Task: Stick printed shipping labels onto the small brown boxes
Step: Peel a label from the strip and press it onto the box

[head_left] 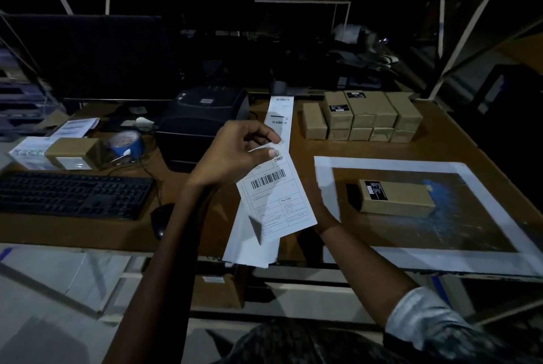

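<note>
At the centre of the frame a printed label (271, 187) is held up, pinched at its top edge between thumb and fingers of the left hand (235, 152). The right hand (324, 217) is mostly hidden behind the paper, so its grip cannot be told. A white backing strip (252, 243) hangs below the label, apparently being peeled away. The brown box (396, 197) to be labelled lies at right centre on the desk (205, 217), inside a white-bordered mat (476, 258). More boxes (364, 117) are stacked at upper right. The peel is best finished slowly, with the sticky side kept off the fingers, before the label is squared over the box and smoothed from one edge.
</note>
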Demonstrator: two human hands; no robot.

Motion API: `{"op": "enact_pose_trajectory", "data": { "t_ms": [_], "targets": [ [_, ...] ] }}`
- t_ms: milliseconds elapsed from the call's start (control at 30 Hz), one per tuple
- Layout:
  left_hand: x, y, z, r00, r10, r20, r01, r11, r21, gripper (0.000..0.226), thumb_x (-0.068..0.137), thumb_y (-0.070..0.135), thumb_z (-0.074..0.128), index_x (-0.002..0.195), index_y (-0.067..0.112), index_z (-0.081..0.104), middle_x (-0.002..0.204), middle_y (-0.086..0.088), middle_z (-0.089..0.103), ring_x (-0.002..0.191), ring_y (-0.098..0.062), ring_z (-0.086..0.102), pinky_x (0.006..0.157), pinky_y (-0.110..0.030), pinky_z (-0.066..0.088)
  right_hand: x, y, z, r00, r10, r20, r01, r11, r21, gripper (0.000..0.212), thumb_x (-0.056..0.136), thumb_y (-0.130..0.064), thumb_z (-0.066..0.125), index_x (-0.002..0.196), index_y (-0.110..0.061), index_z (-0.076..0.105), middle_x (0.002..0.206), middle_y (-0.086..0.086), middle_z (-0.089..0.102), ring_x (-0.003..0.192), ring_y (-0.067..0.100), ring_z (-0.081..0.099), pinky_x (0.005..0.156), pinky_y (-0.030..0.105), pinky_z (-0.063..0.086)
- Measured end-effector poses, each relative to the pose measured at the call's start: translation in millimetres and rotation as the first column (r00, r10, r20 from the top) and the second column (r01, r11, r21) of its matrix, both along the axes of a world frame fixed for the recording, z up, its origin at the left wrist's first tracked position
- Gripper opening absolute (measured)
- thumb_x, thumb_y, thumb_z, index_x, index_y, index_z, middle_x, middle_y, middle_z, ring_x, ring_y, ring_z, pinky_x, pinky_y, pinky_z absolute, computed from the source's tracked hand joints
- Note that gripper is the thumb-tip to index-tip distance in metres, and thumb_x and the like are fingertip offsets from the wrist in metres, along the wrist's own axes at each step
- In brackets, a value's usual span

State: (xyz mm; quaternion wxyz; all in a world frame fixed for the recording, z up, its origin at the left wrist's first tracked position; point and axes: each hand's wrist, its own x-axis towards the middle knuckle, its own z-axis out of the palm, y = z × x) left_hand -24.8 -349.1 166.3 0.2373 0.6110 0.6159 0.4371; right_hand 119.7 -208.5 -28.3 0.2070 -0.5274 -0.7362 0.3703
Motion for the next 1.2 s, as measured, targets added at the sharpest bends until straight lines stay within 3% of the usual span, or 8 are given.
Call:
{"op": "enact_pose_trajectory", "data": {
  "t_ms": [100,167,233,300,500,967,1067,1200],
  "targets": [
    [2.7,12.7,-6.9,0.999,-0.034,0.033,0.035,0.999,-0.018,0.018,0.086,0.007,0.074,0.102,0.012,0.068,0.09,-0.009,0.072,0.084,-0.017,0.074,0.076,-0.039,0.062,17.2,-12.9,54.5,0.985,-0.038,-0.166,0.013,0.988,-0.151,0.026,0.098,-0.037,0.06,0.078,-0.02,0.059,0.087,0.002,0.068,0.074,0.016,0.06,0.067,0.027,0.047],
    [6.8,23.3,-12.2,0.998,-0.04,0.039,0.041,0.999,-0.023,0.022,0.086,0.007,0.074,0.106,0.012,0.067,0.084,-0.005,0.073,0.083,-0.014,0.074,0.07,-0.035,0.06,34.6,-20.2,79.5,0.931,-0.126,-0.344,-0.019,0.921,-0.389,0.044,0.094,-0.06,0.055,0.105,-0.018,0.065,0.118,0.009,0.07,0.101,0.023,0.066,0.091,0.038,0.054],
    [13.8,34.7,-17.3,0.998,-0.039,0.052,0.041,0.999,-0.031,0.024,0.087,0.008,0.074,0.109,0.013,0.067,0.081,-0.002,0.074,0.082,-0.012,0.074,0.067,-0.031,0.058,58.5,-29.1,95.1,0.908,-0.13,-0.397,-0.084,0.874,-0.479,0.094,0.076,-0.086,0.044,0.144,-0.022,0.048,0.148,0.006,0.052,0.137,0.028,0.047,0.114,0.054,0.037],
    [25.5,46.7,-21.2,0.998,-0.042,0.056,0.045,0.998,-0.04,0.025,0.087,0.007,0.074,0.11,0.012,0.066,0.081,-0.002,0.075,0.082,-0.012,0.075,0.069,-0.032,0.06,84.5,-38.9,99.5,0.884,-0.074,-0.462,-0.189,0.847,-0.498,0.108,0.068,-0.092,0.045,0.152,-0.025,0.038,0.157,0.005,0.041,0.146,0.028,0.036,0.118,0.058,0.03],
    [74.2,87.9,-37.6,0.996,-0.075,0.051,0.077,0.996,-0.04,0.028,0.084,0.007,0.077,0.11,0.013,0.068,0.08,-0.005,0.075,0.077,-0.01,0.073,0.063,-0.023,0.051,143.1,-56.9,76.3,0.853,-0.106,-0.511,-0.16,0.879,-0.449,0.027,0.089,-0.023,0.073,0.11,-0.007,0.07,0.104,0.006,0.077,0.098,0.023,0.074,0.076,0.031,0.062],
    [213.3,187.9,-80.1,0.988,-0.15,-0.047,0.145,0.985,-0.099,0.049,0.073,0.011,0.087,0.116,0.0,0.066,0.094,-0.011,0.073,0.08,-0.009,0.066,0.072,-0.028,0.051,267.9,-31.2,59.9,0.653,-0.512,-0.558,0.244,0.84,-0.484,0.024,0.086,-0.013,0.078,0.105,0.001,0.071,0.1,0.01,0.077,0.091,0.022,0.075,0.071,0.031,0.062],
    [227.7,207.0,-79.8,0.973,-0.2,-0.111,0.187,0.975,-0.115,0.026,0.077,0.008,0.083,0.1,-0.002,0.076,0.091,-0.005,0.074,0.064,0.008,0.061,0.061,-0.012,0.045,277.5,-26.4,55.9,0.604,-0.557,-0.57,0.312,0.823,-0.475,0.03,0.084,-0.014,0.079,0.108,0.002,0.07,0.102,0.009,0.077,0.094,0.023,0.075,0.081,0.039,0.062],
    [240.6,232.4,-78.5,0.954,-0.255,-0.159,0.235,0.963,-0.13,0.008,0.078,0.008,0.082,0.082,0.004,0.076,0.078,0.0,0.071,0.067,-0.001,0.062,0.057,-0.014,0.044,275.8,-20.0,45.7,0.505,-0.619,-0.601,0.371,0.785,-0.496,0.027,0.083,-0.013,0.08,0.106,-0.001,0.07,0.101,0.008,0.077,0.095,0.023,0.075,0.079,0.038,0.062]
  ]
}}
